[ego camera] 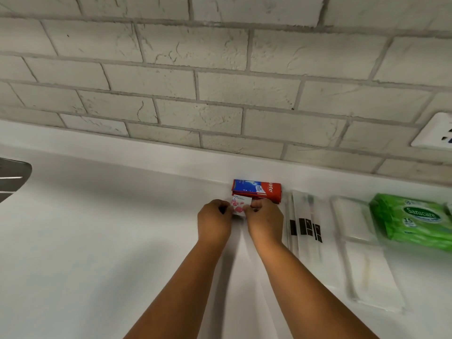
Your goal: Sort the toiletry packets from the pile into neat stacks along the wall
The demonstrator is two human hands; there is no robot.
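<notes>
We start nearest, with both forearms reaching out over the white counter [97, 241]. No loose pile shows on it within this view, so we judge that the sorting is close to its end, though the edges of the view hide whatever lies beyond them.

Our left hand [214, 222] and right hand [265, 222] meet on one small packet [239, 206], white with pink marks. Each hand has its fingers curled and pinches one end of it. The packet sits just in front of the toothpaste stack [256, 189], touching or very nearly touching it; we cannot tell which. Whether more packets lie under it we cannot tell either.

To the right we note a row already laid out:
- long clear sleeves [304, 228] with black bands, just beside the toothpaste
- flat white packets [362, 253], blurred
- green wipes [413, 221] at the far right

Farther back, the toothpaste stack stands against the ledge under the brick wall [195, 81]. A socket [437, 133] is set in the wall at right.

Remaining, in our judgement: seat this packet in its own stack and square it up.
</notes>
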